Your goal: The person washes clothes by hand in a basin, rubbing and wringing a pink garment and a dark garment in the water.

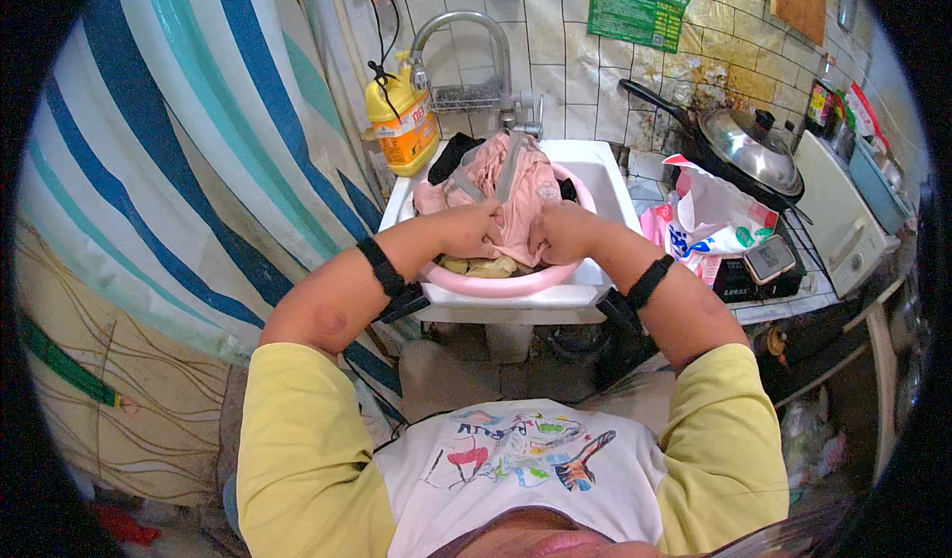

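A pink garment with grey bands (506, 167) lies heaped in a pink plastic basin (491, 284), which rests in a white sink (616, 178). My left hand (476, 229) grips the near part of the garment from the left. Opposite it, my right hand (554, 234) holds the same cloth, a stretch of it showing between the two hands. Dark cloth (451, 158) lies behind at the basin's left. Under my hands, yellowish cloth (487, 266) shows at the basin's near side. A curved metal faucet (461, 16) stands behind the basin.
A yellow detergent jug (403, 123) stands at the sink's back left corner, beside a striped curtain (223, 111). On the right counter are an open plastic bag (714, 216), a small device (770, 259) on a black box, and a lidded pan (751, 152) with its handle pointing left.
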The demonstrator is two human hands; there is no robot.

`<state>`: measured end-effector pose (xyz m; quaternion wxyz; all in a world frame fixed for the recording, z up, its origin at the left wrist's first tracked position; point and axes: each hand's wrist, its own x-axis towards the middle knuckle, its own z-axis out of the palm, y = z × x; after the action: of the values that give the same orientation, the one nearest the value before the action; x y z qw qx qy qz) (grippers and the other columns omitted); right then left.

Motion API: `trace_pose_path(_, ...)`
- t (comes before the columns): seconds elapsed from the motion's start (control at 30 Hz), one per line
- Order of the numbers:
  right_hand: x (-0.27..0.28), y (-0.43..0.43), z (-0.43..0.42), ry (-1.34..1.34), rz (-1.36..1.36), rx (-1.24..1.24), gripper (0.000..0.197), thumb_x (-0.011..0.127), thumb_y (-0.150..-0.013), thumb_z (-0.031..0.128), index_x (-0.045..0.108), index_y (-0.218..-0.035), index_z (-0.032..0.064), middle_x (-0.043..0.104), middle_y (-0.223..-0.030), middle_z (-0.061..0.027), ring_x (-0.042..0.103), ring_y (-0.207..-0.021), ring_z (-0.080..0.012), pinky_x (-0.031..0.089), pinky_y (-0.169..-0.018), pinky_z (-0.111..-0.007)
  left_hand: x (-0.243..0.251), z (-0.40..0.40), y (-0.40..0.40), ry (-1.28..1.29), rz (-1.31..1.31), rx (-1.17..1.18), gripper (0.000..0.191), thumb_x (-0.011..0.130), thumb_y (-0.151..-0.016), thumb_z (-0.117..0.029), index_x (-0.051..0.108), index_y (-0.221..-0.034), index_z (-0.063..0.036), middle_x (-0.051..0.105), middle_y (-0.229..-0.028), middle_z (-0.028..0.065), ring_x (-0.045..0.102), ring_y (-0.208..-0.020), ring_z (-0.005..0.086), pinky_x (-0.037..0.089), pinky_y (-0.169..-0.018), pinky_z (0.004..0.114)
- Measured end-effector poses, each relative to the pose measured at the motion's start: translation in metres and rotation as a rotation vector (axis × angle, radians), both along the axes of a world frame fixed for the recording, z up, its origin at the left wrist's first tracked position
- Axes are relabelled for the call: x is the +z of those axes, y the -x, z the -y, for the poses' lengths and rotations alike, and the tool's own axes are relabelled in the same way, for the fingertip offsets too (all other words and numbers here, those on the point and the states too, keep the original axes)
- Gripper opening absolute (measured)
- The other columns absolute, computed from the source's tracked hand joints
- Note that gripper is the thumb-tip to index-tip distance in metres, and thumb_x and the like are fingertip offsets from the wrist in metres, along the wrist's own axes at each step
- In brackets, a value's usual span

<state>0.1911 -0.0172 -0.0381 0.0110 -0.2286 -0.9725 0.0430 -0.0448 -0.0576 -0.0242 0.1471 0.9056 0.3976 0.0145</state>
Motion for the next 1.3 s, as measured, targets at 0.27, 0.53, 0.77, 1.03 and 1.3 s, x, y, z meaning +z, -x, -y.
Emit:
trace_pose_path(0.27,0.007,0.036,0.025,-0.230,0.415,-0.082,0.024,0.057,-0.079,0.023,0.074,-0.093,0.0154,0.068,-0.101,-0.0034,0.057,-0.106,-0.0262,0.042,-0.089,-0.043,-0.020,-0.008,-0.023,0.054,-0.181,0.304,0.022,0.059,-0.085,-0.025,0.070,-0.091,-0.0069,0.054,-0.113,0.0165,0.058,-0.100,0.0329,0.046,-0.087,0.039)
trace_pose_path(0.53,0.017,0.028,-0.015,0.143,0.394,-0.212,0.030,0.054,-0.088,0.016,0.062,-0.116,0.0091,0.066,-0.103,-0.0109,0.061,-0.104,-0.0288,0.048,-0.083,-0.039,-0.016,-0.034,-0.012,-0.091,-0.155,0.163,0.027,0.051,-0.088,-0.025,0.066,-0.093,-0.0025,0.063,-0.107,0.0223,0.061,-0.097,0.0362,0.047,-0.083,0.043)
trace_pose_path(0.77,0.005,-0.001,-0.058,0.822,-1.191,-0.453,0.030,0.053,-0.091,0.023,0.059,-0.103,-0.0035,0.064,-0.086,-0.0143,0.058,-0.079,-0.0211,0.048,-0.075,-0.036,0.004,-0.070,-0.034,-0.391,0.731,0.661,0.030,0.048,-0.093,-0.025,0.063,-0.093,0.0008,0.065,-0.085,0.0201,0.063,-0.080,0.0338,0.049,-0.075,0.040)
trace_pose_path(1.03,0.019,0.084,-0.045,0.170,-1.193,-0.408,0.031,0.050,-0.095,0.027,0.057,-0.098,-0.0027,0.061,-0.083,-0.0202,0.057,-0.078,-0.0268,0.046,-0.074,-0.037,-0.054,-0.141,-0.017,-0.854,0.750,0.689,0.038,0.039,-0.095,-0.030,0.061,-0.090,-0.0001,0.061,-0.095,0.0244,0.056,-0.097,0.0420,0.043,-0.086,0.046)
trace_pose_path(1.3,0.029,0.062,-0.046,0.069,-0.886,-0.582,0.040,0.044,-0.097,0.034,0.058,-0.085,-0.0020,0.059,-0.080,-0.0301,0.056,-0.078,-0.0501,0.045,-0.068,-0.050,-0.058,-0.135,-0.051,-0.447,1.022,0.677,0.036,0.038,-0.101,-0.028,0.059,-0.105,0.0007,0.062,-0.106,0.0141,0.058,-0.099,0.0248,0.044,-0.088,0.033)
